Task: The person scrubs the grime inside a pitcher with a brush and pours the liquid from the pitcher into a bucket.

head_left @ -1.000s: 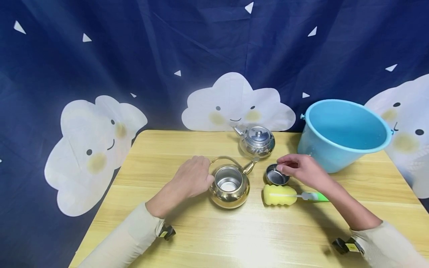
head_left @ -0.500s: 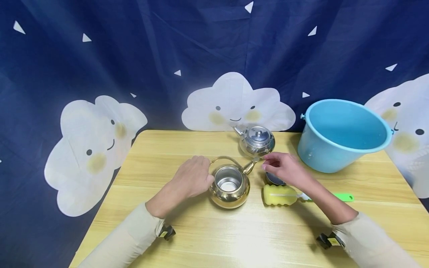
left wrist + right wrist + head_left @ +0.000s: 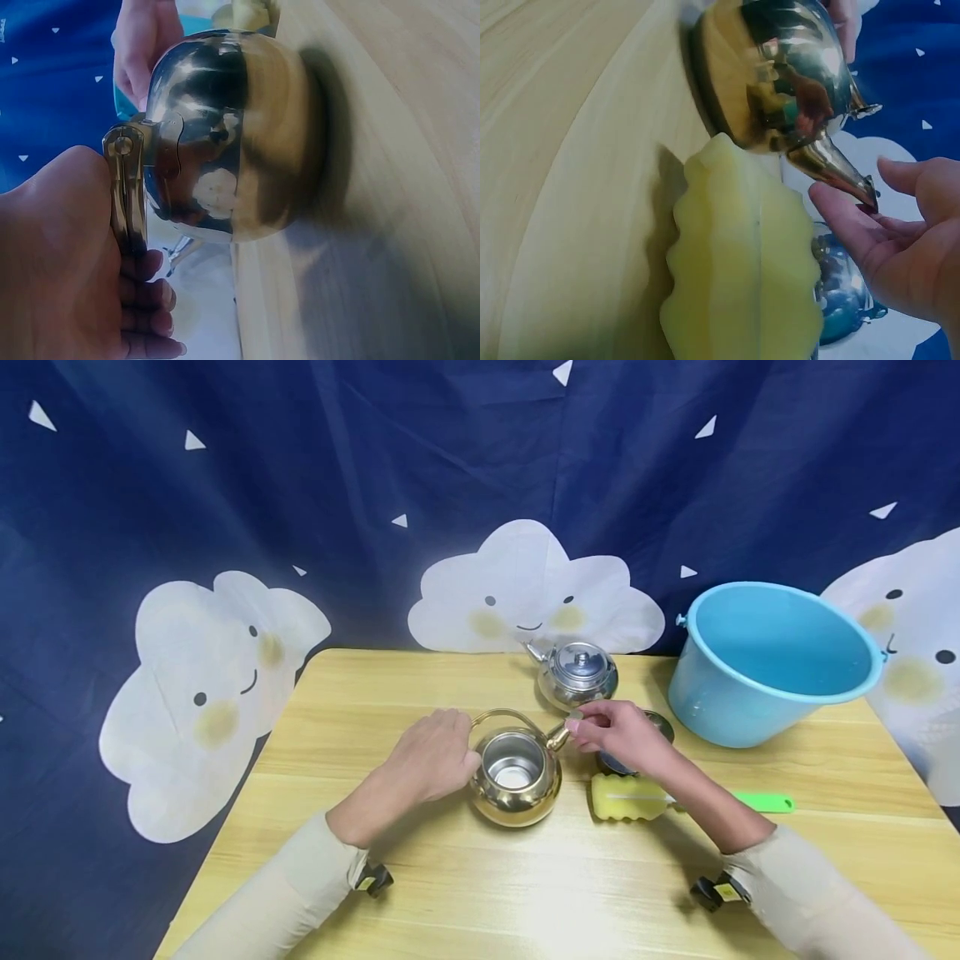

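A gold teapot (image 3: 517,806) stands on the table with no lid on, its steel inside showing. My left hand (image 3: 435,756) grips the teapot's raised handle (image 3: 127,187), fingers curled round it. At the spout (image 3: 836,169) is my right hand (image 3: 626,735), with thumb and fingers on either side of the spout's tip; in the right wrist view the thumb stands apart from it. Below the right hand a small steel cup (image 3: 611,766) is mostly hidden. Nearer lies a yellow sponge brush (image 3: 628,799) with a green handle (image 3: 765,802), its neck covered by the right forearm.
A silver teapot (image 3: 577,677) with its lid on stands behind the right hand. Farther right is a large blue bucket (image 3: 735,710). A dark round piece (image 3: 660,724) shows beside the right wrist. A blue curtain (image 3: 360,460) with clouds hangs behind the table (image 3: 450,893).
My right hand has moved left, from over the small cup to the gold teapot's spout. The dark round piece and green brush handle have come into sight. The left hand keeps its grip.
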`<state>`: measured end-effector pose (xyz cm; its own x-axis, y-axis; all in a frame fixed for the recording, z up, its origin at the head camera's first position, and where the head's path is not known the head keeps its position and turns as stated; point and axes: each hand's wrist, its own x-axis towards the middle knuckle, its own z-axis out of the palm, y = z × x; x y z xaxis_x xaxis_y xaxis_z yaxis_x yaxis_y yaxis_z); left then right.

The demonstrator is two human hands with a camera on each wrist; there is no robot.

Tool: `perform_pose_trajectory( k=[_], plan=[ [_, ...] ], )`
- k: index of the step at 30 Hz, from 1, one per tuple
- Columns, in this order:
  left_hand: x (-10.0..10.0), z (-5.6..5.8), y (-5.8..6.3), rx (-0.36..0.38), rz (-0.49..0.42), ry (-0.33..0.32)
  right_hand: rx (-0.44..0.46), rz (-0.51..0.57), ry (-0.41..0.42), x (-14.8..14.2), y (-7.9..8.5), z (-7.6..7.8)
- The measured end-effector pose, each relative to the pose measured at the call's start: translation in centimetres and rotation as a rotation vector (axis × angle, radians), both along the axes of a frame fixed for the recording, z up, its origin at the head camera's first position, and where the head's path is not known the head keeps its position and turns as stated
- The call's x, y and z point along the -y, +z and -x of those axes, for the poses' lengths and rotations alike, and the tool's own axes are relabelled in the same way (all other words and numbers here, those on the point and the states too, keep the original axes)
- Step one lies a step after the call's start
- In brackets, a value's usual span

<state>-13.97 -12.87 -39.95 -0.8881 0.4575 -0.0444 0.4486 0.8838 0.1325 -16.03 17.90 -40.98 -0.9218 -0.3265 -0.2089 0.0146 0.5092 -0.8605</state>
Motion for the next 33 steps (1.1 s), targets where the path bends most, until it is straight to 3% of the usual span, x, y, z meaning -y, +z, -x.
perform_pose_trajectory(
  k=[5,9,17,23,27,33],
  plan=[
    [-0.1,0.1,0.1,0.041,-0.047,0.021,0.129,0.18,-0.04,0.5,-0.4,0.3],
    [-0.1,0.1,-0.1,0.074,-0.083,0.047,0.202,0.247,-0.069,0.8,-0.4,0.4],
    [0.1,-0.5,-0.5,0.124,-0.122,0.105,0.278,0.277,-0.067,0.8,-0.4,0.5],
    [0.2,-1.0,-0.8,0.117,-0.109,0.091,0.289,0.292,-0.064,0.7,-0.5,0.3],
    [0.0,-1.4,-1.0,0.205,-0.196,0.127,0.28,0.306,-0.063,0.8,-0.5,0.0],
    [-0.3,-1.6,-1.2,0.377,-0.405,0.276,0.277,0.326,-0.08,0.9,-0.6,-0.2]
  ],
)
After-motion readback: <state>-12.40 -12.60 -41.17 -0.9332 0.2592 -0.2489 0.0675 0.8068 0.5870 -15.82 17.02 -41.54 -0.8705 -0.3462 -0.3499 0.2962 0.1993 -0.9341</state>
